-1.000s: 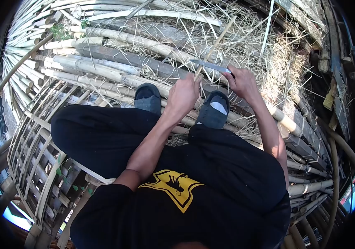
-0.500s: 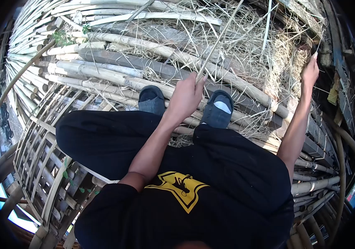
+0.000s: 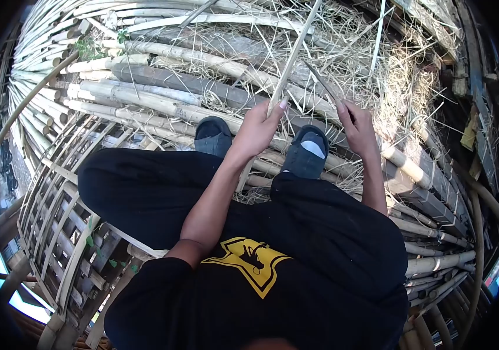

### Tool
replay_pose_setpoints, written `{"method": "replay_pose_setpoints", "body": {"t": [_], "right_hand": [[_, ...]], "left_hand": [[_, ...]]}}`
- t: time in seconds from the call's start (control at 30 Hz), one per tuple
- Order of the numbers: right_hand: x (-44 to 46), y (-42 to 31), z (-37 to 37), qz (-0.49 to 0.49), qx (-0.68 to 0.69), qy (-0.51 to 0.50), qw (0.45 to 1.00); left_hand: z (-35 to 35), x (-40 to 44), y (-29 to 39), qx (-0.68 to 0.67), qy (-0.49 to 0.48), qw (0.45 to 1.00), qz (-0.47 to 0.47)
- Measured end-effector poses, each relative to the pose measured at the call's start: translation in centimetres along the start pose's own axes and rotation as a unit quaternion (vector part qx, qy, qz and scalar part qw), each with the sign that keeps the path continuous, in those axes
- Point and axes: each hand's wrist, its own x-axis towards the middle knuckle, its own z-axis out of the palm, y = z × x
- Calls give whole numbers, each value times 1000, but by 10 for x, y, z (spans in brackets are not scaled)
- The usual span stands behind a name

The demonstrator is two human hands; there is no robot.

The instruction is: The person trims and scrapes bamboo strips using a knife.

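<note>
My left hand (image 3: 257, 130) is closed round a long, pale bamboo strip (image 3: 294, 53), which slants up and away to the top edge of the view. The strip's lower end shows below that hand, between my feet. In my right hand (image 3: 359, 129) is a knife with a narrow dark blade (image 3: 320, 80), its handle mostly hidden by the fingers. The blade points up and left toward the strip, with a small gap between them. Beneath both hands lie bamboo poles (image 3: 226, 69) and loose shavings.
Dark sandals (image 3: 306, 153) on my feet rest on the poles. A heap of pale shavings (image 3: 343, 41) spreads ahead and right. At left are stacked bamboo poles (image 3: 33, 87) and a woven bamboo lattice (image 3: 65, 227). Dark timber boards (image 3: 477, 87) stand at the right edge.
My right hand has come in from far right to beside the strip, and the knife blade now shows clearly. The strip in my left hand has shifted slightly left and looks broader.
</note>
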Motion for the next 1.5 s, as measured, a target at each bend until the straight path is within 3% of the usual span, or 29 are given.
{"method": "replay_pose_setpoints", "body": {"t": [0.13, 0.2, 0.47, 0.63, 0.73, 0.8, 0.9, 0.93, 1.0, 1.13, 1.33, 1.5], "right_hand": [[3, -1, -5, 29, -78, -65, 994], [4, -2, 1, -19, -143, -79, 986], [28, 2, 7, -54, -160, -5, 986], [68, 56, -33, 46, -154, 61, 985], [88, 111, -70, 32, -246, 40, 968], [97, 124, -80, 111, -217, 145, 959], [88, 134, -97, 150, -166, 200, 954], [84, 138, -96, 177, -65, 189, 964], [70, 137, -78, 167, -4, 164, 972], [38, 64, -33, 106, 14, 86, 991], [24, -7, 5, -25, -135, -69, 988], [37, 8, 15, -74, -174, -78, 979]], "left_hand": [[4, 1, 0, 14, 19, 999, 40], [6, -4, 10, 50, 31, 997, 52], [18, -12, 10, 215, 58, 970, 101], [23, -20, 1, 224, 34, 968, 109], [26, -24, 3, 216, 14, 971, 106], [24, -20, 9, 217, 15, 970, 107], [21, -28, 17, 148, 11, 986, 76], [19, -23, 15, 148, 11, 986, 76], [17, -17, 7, 150, 9, 987, 55], [16, -12, 6, 124, -10, 991, 44], [17, -14, 10, 99, -15, 994, 40], [18, -18, 6, 96, 9, 995, 26]]}}
